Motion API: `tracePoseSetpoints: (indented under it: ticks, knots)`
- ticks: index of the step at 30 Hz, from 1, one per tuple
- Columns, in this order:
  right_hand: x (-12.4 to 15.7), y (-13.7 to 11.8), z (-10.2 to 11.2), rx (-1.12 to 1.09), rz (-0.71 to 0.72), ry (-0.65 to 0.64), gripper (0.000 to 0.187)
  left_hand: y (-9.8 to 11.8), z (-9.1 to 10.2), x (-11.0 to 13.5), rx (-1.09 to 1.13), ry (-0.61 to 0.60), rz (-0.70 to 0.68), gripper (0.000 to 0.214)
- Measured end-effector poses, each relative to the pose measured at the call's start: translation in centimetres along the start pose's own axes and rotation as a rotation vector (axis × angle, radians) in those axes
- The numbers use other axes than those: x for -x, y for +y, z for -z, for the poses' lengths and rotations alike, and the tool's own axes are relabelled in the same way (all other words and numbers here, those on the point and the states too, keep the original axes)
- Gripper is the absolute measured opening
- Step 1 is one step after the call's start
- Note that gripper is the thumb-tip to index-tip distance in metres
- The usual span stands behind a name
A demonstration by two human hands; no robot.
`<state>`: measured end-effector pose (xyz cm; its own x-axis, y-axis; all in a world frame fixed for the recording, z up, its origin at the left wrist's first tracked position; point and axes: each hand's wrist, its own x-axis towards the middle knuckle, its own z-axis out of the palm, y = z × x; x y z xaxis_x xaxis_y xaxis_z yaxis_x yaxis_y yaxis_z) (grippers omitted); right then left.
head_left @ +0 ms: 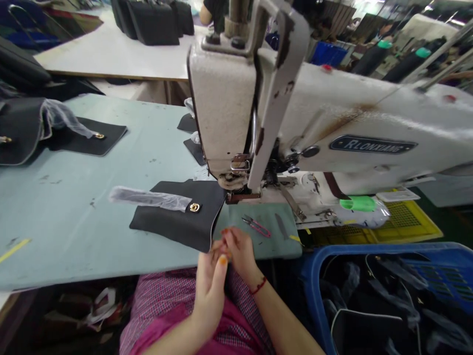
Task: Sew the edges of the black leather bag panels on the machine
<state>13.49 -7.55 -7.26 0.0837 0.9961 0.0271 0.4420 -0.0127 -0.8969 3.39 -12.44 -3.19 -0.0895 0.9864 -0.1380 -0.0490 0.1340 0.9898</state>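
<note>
A black leather-like bag panel (pixel 177 227) lies on the pale green tabletop, its right edge reaching the foot of the sewing machine (pixel 225 98). On it are a gold clasp (pixel 194 207) and a strap wrapped in clear plastic (pixel 151 198). My left hand (pixel 211 281) is at the panel's near right corner, thumb raised and fingers curled toward the other hand. My right hand (pixel 239 251) meets it there, fingers bent in a pinch. What lies between the fingers is too small to make out. Pink-handled thread snips (pixel 256 226) rest just beyond my right hand.
A blue basket (pixel 314 296) of black pieces with plastic-wrapped straps stands at the right. More black panels (pixel 107 137) lie at the left of the table. Behind is a white table (pixel 81 54) with black bags (pixel 155 22). A yellow crate (pixel 402 222) sits beyond the basket.
</note>
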Motion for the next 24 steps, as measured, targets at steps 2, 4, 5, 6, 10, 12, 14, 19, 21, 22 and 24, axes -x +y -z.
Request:
tracePoseSetpoints:
  ticks: [2,4,5,6,10,12,14,19,21,22,24]
  knots:
    - [-0.6,-1.7,1.2,-0.211,-0.089,0.034,0.041,-0.4,4.7,1.6,-0.143,0.008,-0.175,0.028]
    - [-1.5,-3.7,2.1,-0.436,-0.172,0.046,0.046,-0.1,9.4,0.1,-0.382,0.014,-0.314,0.029]
    - [-2.2,-4.7,2.4,-0.513,-0.193,0.039,0.048,0.3,11.4,-1.7,-0.528,-0.001,-0.370,0.031]
    - [-2.8,-5.5,2.5,-0.544,-0.196,0.029,0.051,0.7,13.1,-4.1,-0.658,-0.059,-0.429,0.034]
    - [-5.5,-7.7,1.8,-0.419,-0.163,0.039,0.054,2.7,15.0,-14.7,-0.997,-0.434,-0.691,0.059]
    - [-6.3,-8.0,1.3,-0.350,-0.139,0.069,0.052,3.7,13.9,-18.4,-1.047,-0.629,-0.822,0.075]
    - [-6.6,-8.0,0.9,-0.339,-0.119,0.092,0.050,4.6,12.5,-20.8,-1.044,-0.771,-0.890,0.085]
    - [-6.4,-7.5,0.7,-0.345,-0.107,0.122,0.048,6.3,10.5,-22.6,-1.078,-0.899,-0.928,0.098]
    - [-6.3,-7.4,0.7,-0.365,-0.107,0.121,0.048,6.7,10.4,-22.6,-1.113,-0.886,-0.969,0.100]
    - [-6.3,-7.4,0.7,-0.376,-0.107,0.120,0.048,6.9,10.3,-22.5,-1.131,-0.879,-0.979,0.100]
    - [-6.4,-7.4,0.8,-0.385,-0.110,0.120,0.049,7.2,10.3,-22.3,-1.160,-0.869,-0.984,0.100]
